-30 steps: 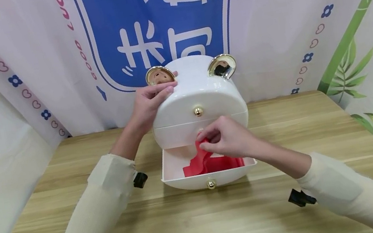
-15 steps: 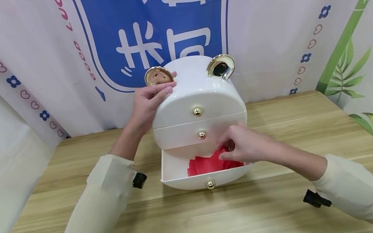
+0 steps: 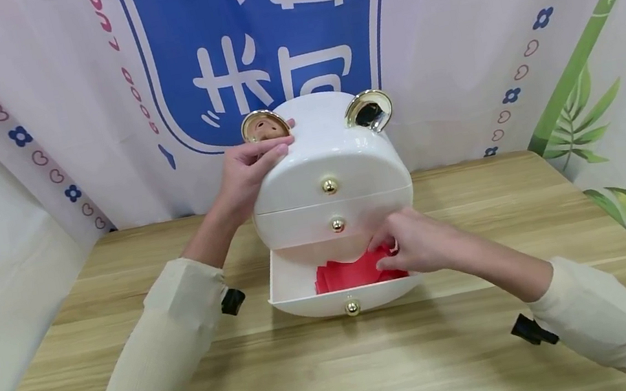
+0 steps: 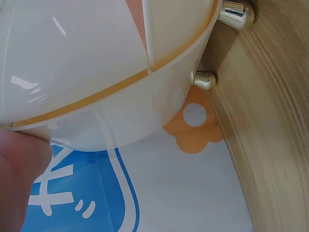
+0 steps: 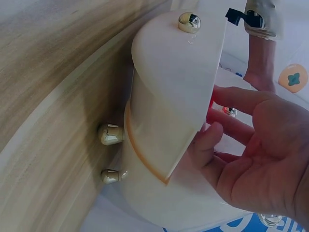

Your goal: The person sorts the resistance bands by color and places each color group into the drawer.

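A white bear-shaped drawer box [image 3: 333, 164] with gold ears stands at the back middle of the wooden table [image 3: 344, 372]. Its bottom drawer [image 3: 306, 301] is pulled out, and a red cloth [image 3: 342, 275] lies flat inside. My right hand [image 3: 383, 254] reaches into the drawer's right side, its fingers lying on the cloth. In the right wrist view that hand [image 5: 215, 113] shows fairly straight fingers behind the drawer front [image 5: 178, 87], with a glimpse of the red cloth [image 5: 211, 104]. My left hand [image 3: 278, 140] rests on the box top beside the left ear [image 3: 263, 125]; a fingertip [image 4: 19, 164] presses the shell [image 4: 96, 58].
The two upper drawers are closed, each with a gold knob [image 3: 330, 186]. The box stands on small gold feet [image 4: 205, 79]. A printed backdrop [image 3: 260, 37] hangs right behind it and along both sides. Bare tabletop lies in front and to either side.
My right hand has lowered the bunched red cloth into the drawer and shifted right. The cloth now lies flat. My left hand has stayed on the box top.
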